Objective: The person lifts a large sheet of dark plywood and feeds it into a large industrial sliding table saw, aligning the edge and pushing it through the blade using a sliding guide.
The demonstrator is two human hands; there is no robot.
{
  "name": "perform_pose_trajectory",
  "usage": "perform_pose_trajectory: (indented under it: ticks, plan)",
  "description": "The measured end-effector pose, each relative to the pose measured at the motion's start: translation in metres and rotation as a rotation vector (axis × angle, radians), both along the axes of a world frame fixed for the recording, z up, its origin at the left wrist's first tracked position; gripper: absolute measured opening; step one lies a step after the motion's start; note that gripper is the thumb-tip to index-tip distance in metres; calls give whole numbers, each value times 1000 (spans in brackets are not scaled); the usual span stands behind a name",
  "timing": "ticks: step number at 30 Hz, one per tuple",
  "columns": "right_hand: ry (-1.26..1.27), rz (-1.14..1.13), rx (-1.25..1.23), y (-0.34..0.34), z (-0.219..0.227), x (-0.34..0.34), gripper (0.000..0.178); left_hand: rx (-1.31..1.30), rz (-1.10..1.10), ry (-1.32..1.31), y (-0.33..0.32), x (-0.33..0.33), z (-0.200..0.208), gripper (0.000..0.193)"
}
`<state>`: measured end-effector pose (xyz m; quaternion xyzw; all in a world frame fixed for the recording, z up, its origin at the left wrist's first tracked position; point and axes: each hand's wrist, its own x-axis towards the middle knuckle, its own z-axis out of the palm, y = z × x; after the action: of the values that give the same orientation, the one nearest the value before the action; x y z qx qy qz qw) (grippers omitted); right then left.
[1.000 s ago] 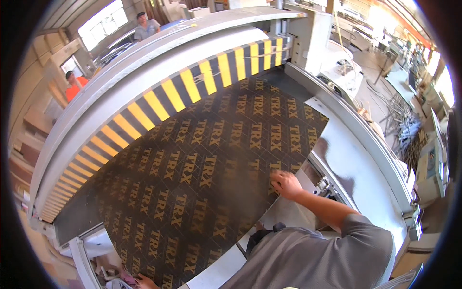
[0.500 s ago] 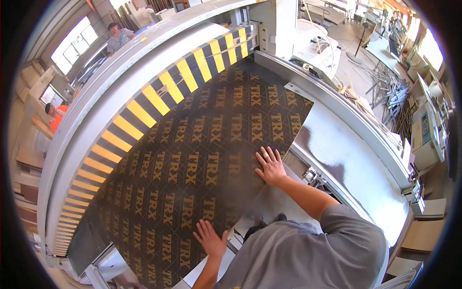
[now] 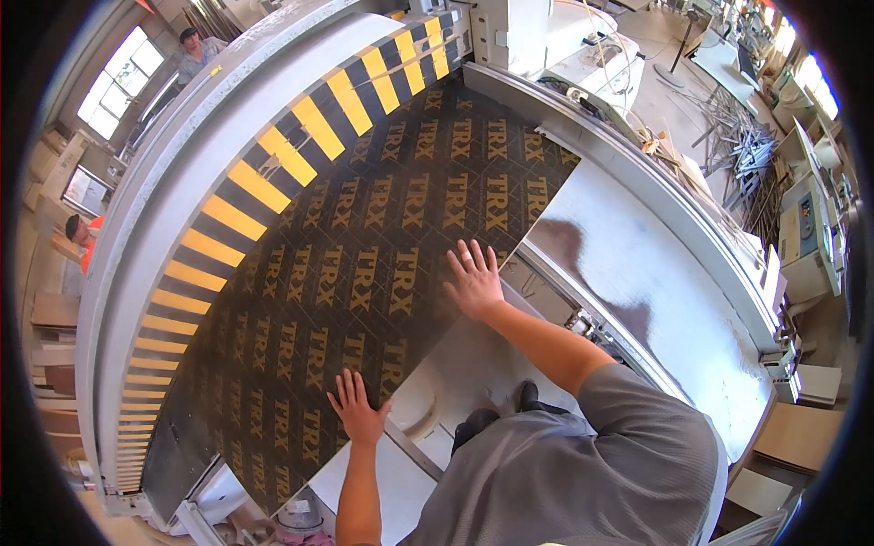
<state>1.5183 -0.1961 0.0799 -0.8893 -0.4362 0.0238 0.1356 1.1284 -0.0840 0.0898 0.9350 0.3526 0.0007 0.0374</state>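
Under both hands lies a large dark brown sheet point(image 3: 364, 264) with rows of yellow printed lettering, its far side reaching under a long beam point(image 3: 262, 187) striped yellow and black. My left hand point(image 3: 361, 411) rests flat on the sheet close to its near edge, fingers spread. Farther right, my right hand point(image 3: 475, 284) also presses flat on the sheet near that edge, with a ring on one finger. Neither hand holds anything.
Right of the sheet, a shiny metal table point(image 3: 628, 246) runs along a pale side rail point(image 3: 628, 182). A pile of metal strips point(image 3: 751, 159) lies on the floor at far right. Two people point(image 3: 196, 56) are beyond the beam. A bucket point(image 3: 299, 517) stands below the sheet's near-left edge.
The sheet has slid forward and left, farther under the striped beam, and both flat hands have travelled with it. More of the floor and my feet shows at its near edge.
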Motion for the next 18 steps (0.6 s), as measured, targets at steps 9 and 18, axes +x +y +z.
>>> perform_pose_trajectory:
  ticks: [9,18]
  plan:
    - [210,23,179,71,-6,74,71,4,-32,-4,110,49,-5,103]
    - [21,-663,-181,-1,-16,201,76,29,-43,3,235,104,-6,97]
